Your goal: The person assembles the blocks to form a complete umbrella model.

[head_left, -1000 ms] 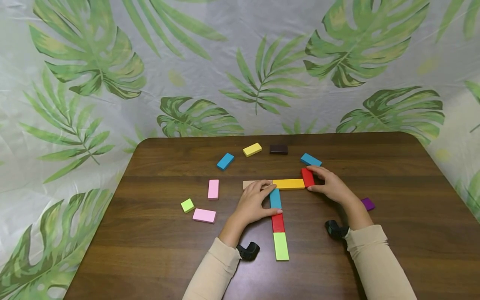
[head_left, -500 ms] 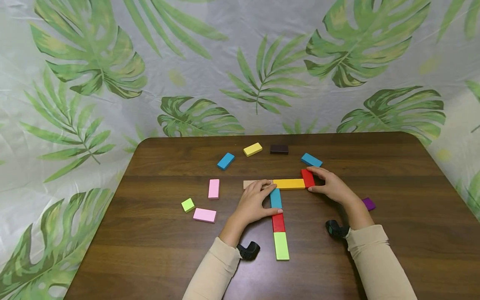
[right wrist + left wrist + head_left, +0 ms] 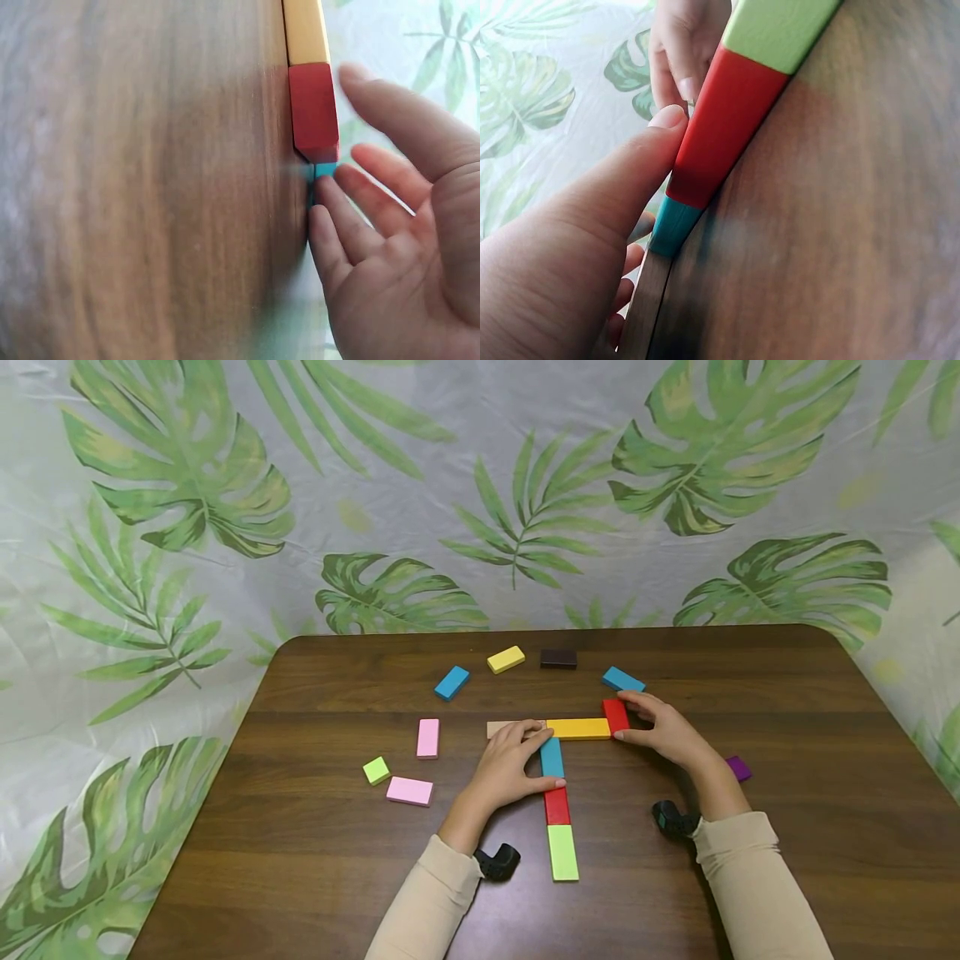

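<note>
Flat coloured blocks form a T on the table. Its stem runs from a blue block through a red block to a light green block. Along the top lie a tan block and an orange-yellow block, with a slanted red block at the right end. My left hand rests its fingers over the tan block, partly hiding it, its thumb at the blue-red joint. My right hand lies loosely spread beside the slanted red block; in the right wrist view its thumb stands apart from it.
Behind lie two blue blocks, a yellow block and a dark block. Two pink blocks and a small green block are on the left. A purple block sits by the right wrist. Leaf-print cloth hangs behind the table.
My right hand's fingertips have eased very slightly off the slanted red block. The left hand and the row of blocks stay in place.
</note>
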A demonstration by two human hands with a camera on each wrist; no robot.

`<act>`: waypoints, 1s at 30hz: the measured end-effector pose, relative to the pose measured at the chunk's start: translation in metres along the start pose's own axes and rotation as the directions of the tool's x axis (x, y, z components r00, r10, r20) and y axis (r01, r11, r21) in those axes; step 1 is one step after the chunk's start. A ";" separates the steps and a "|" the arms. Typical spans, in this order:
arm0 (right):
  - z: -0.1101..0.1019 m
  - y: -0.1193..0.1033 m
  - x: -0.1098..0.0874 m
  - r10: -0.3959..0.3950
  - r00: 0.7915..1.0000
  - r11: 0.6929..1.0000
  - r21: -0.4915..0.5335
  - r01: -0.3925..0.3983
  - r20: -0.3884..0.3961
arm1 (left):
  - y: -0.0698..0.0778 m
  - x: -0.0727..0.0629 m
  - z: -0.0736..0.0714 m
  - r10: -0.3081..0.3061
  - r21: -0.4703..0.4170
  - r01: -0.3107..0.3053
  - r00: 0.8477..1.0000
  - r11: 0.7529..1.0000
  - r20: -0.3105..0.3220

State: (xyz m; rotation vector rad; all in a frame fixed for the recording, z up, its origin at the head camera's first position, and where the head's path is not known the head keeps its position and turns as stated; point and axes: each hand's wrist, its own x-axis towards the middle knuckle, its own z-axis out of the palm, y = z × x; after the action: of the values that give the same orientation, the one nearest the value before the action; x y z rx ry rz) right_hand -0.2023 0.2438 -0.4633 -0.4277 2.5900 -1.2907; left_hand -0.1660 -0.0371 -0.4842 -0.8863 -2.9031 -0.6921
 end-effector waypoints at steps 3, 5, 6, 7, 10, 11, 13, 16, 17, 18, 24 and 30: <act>-0.001 0.000 -0.001 -0.001 0.999 0.999 0.033 0.002 -0.042 | 0.000 0.000 0.000 0.001 -0.002 -0.001 1.000 1.000 -0.001; -0.001 0.000 -0.001 -0.012 0.997 0.998 0.057 0.017 -0.075 | 0.000 0.000 0.000 0.002 -0.002 -0.002 1.000 1.000 -0.003; -0.002 0.000 -0.001 -0.018 0.995 0.998 0.064 0.024 -0.095 | 0.000 0.000 0.000 0.003 -0.002 -0.003 1.000 1.000 -0.003; -0.002 0.000 -0.001 -0.024 0.993 0.997 0.071 0.032 -0.115 | 0.000 0.000 0.000 0.004 -0.002 -0.004 1.000 1.000 -0.004; -0.003 -0.004 -0.002 -0.040 0.985 0.995 0.083 0.054 -0.167 | 0.000 0.000 0.000 0.004 0.000 -0.004 1.000 1.000 -0.004; -0.003 -0.009 -0.003 -0.043 0.982 0.995 0.081 0.059 -0.183 | -0.001 0.000 0.000 0.003 0.001 -0.003 1.000 1.000 -0.003; -0.004 -0.014 -0.003 -0.055 0.976 0.994 0.079 0.073 -0.211 | -0.001 0.000 0.000 0.002 0.003 -0.002 1.000 1.000 -0.004; -0.004 -0.012 -0.001 -0.049 0.970 0.996 0.065 0.066 -0.236 | -0.001 0.000 0.001 0.005 0.005 -0.005 1.000 1.000 -0.009; -0.004 -0.007 0.001 -0.052 0.968 0.996 0.055 0.067 -0.244 | -0.001 0.000 0.001 0.007 0.004 -0.007 1.000 1.000 -0.011; -0.004 -0.001 0.004 -0.050 0.967 0.997 0.047 0.064 -0.250 | -0.001 0.000 0.001 0.008 0.004 -0.008 1.000 1.000 -0.013; -0.005 0.012 0.010 -0.044 0.959 0.998 0.036 0.056 -0.282 | -0.001 0.000 0.000 0.016 0.005 -0.016 1.000 1.000 -0.019; -0.006 0.017 0.011 -0.014 0.956 0.997 0.065 0.035 -0.294 | -0.001 0.000 0.000 0.020 0.008 -0.020 1.000 1.000 -0.015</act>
State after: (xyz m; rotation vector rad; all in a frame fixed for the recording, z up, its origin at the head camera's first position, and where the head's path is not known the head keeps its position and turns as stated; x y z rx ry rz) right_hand -0.2176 0.2542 -0.4737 -0.2738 2.7724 -1.5531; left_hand -0.1666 -0.0376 -0.4851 -0.9034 -2.8774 -0.6831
